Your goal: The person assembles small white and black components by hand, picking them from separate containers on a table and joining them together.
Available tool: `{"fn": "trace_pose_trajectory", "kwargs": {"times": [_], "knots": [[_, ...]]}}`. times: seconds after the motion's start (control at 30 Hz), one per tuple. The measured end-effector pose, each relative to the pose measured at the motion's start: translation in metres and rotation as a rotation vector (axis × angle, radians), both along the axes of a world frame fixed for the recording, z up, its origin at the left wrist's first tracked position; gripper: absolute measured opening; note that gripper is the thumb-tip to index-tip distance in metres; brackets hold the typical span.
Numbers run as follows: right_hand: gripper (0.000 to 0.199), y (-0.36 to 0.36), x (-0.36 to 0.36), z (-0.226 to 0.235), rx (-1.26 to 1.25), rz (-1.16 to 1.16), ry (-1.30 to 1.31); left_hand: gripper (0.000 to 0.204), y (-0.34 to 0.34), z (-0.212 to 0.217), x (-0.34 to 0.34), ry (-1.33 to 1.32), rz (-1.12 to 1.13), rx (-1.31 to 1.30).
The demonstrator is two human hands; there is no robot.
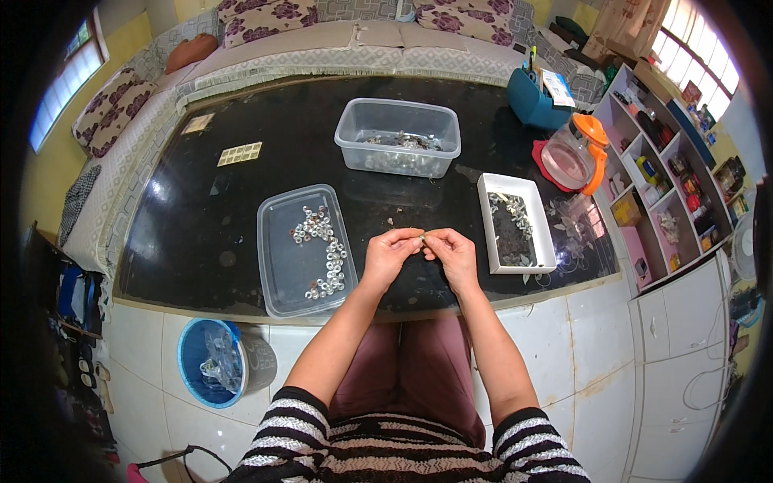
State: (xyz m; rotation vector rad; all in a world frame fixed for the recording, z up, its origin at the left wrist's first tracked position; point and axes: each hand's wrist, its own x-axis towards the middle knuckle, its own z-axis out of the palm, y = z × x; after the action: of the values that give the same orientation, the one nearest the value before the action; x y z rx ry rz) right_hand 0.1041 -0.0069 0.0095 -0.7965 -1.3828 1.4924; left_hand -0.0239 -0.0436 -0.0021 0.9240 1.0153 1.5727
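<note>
Over the near part of the black table, my left hand [391, 254] and my right hand [451, 255] meet fingertip to fingertip. Both are closed in a pinch around a tiny greenish piece [422, 238], mostly covered by the fingers. Left of my hands lies a clear plastic lid [278, 278] bearing many small silvery ring-like pieces [332, 251]. On the right is a white shallow box [547, 241] with small pale and dark slender pieces [519, 216] in it. Beyond my hands stands a clear plastic tub [394, 163] with small metallic-looking pieces at its bottom.
A glass jug with an orange lid [570, 153] stands on a red mat at the right, near a teal holder [531, 105]. A blue bin [211, 362] is on the floor at left. Shelves [660, 177] flank the right side; a sofa [362, 56] lines the far edge.
</note>
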Motion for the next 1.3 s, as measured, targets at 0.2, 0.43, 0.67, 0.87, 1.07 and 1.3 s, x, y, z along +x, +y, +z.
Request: {"fn": "trace_pose_trajectory", "kwargs": {"times": [0.2,0.43,0.67,0.87,1.07,1.3], "knots": [[0.013,0.0,-0.001,0.0,-0.005,-0.026,-0.048,0.017,0.001,-0.001,0.0,0.014,0.008,0.013],[0.02,-0.001,0.0,0.001,-0.015,0.0,-0.157,0.016,0.0,0.0,-0.001,0.018,-0.035,0.016],[0.026,-0.001,0.0,0.0,0.029,0.017,-0.161,0.014,-0.001,0.003,0.0,0.016,-0.038,-0.01],[0.03,-0.004,-0.005,0.002,0.069,-0.026,-0.18,0.014,-0.001,0.004,0.0,0.029,-0.057,0.023],[0.031,-0.003,-0.001,0.004,0.013,0.02,-0.21,0.014,-0.002,0.003,0.001,-0.047,-0.105,0.014],[0.027,-0.005,-0.006,0.005,0.057,-0.048,-0.08,0.014,-0.005,0.011,0.002,-0.055,-0.083,0.038]]}}
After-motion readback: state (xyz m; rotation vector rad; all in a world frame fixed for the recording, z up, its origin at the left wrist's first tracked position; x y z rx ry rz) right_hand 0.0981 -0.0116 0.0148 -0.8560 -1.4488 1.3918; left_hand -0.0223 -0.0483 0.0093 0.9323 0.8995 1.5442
